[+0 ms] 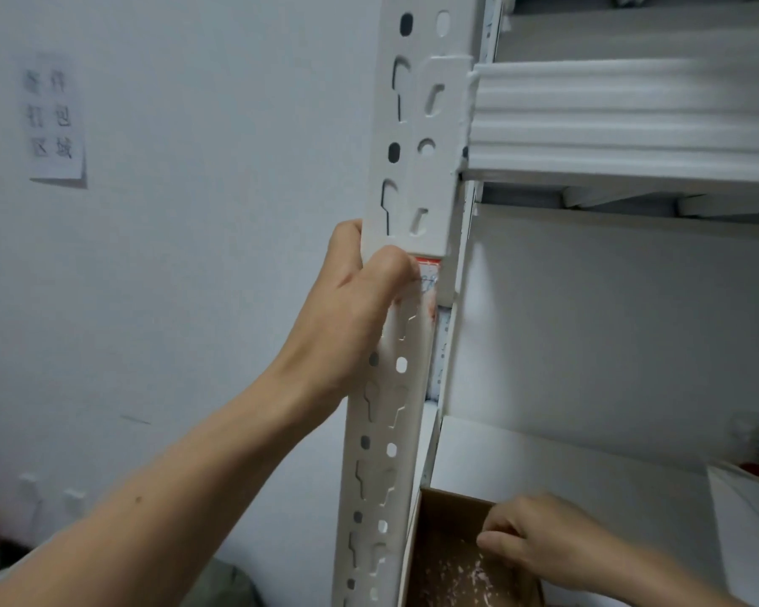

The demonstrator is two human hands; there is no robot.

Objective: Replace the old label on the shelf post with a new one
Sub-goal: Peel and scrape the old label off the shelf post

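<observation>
The old label (430,278), red-edged white and partly torn, sits on the front face of the shelf post (386,431), just under the lower edge of the beam bracket (434,168); its blue handwriting is too blurred to read. The left hand (360,308) grips the post's left edge, with its bent thumb pressed on the label. The right hand (540,545) is down in a cardboard box (439,532) over pale scraps (461,576), fingers curled; I cannot tell if it holds anything. A paper sign (53,120) on the wall bears blurred Chinese characters.
</observation>
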